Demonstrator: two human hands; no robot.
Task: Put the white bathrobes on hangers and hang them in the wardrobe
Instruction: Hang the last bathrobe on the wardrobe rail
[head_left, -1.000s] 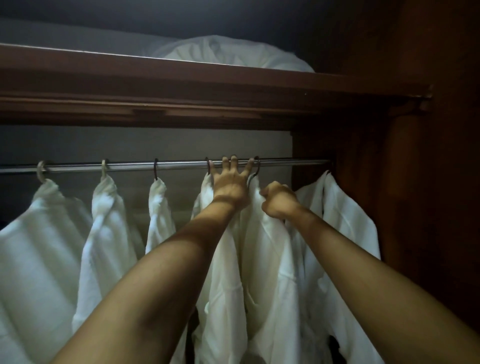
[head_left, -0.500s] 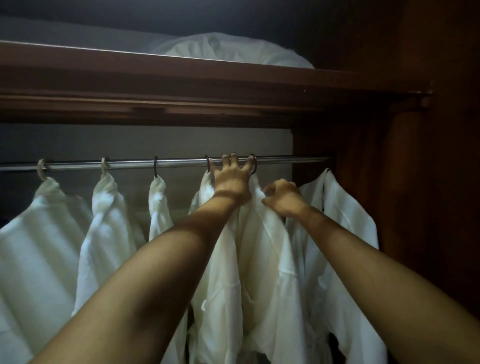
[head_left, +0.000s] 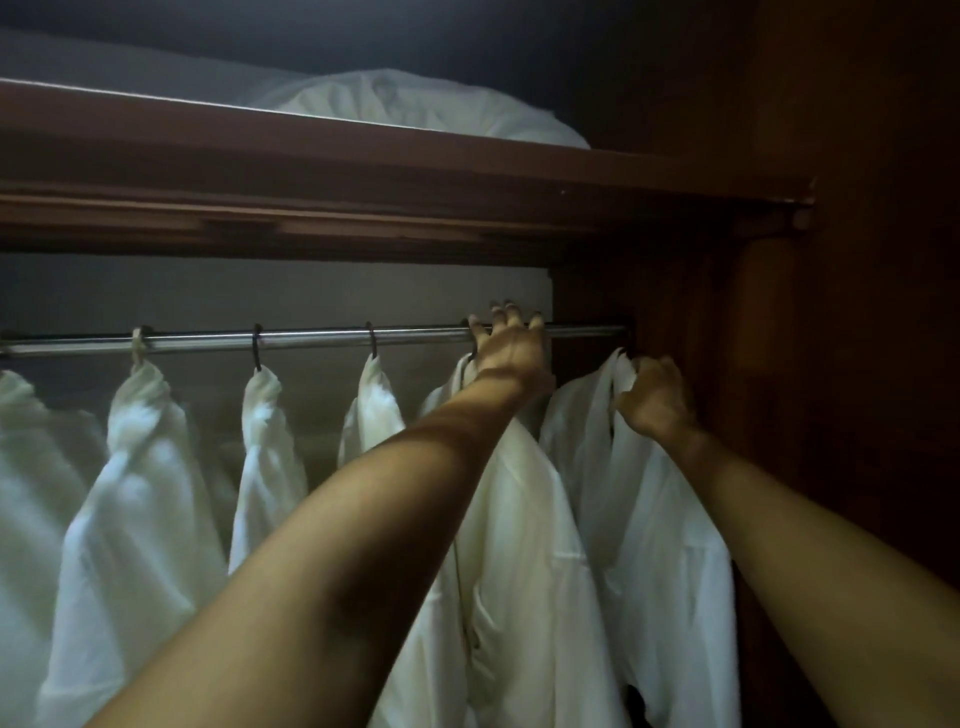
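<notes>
At the rail (head_left: 311, 340): spacing the hung bathrobes.
Left hand (head_left: 511, 348) hooks fingers over it, seemingly steadying; right hand (head_left: 655, 397) grips the end bathrobe (head_left: 670, 545), shifting it aside.

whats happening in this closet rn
A person is hanging white bathrobes in a wooden wardrobe. The left hand reaches up to the metal rail, fingers over it beside a hanger hook. The right hand grips the collar of the rightmost bathrobe just below the rail's end. Several other robes already hang along the rail to the left, and white bedding sits on the shelf above.
</notes>
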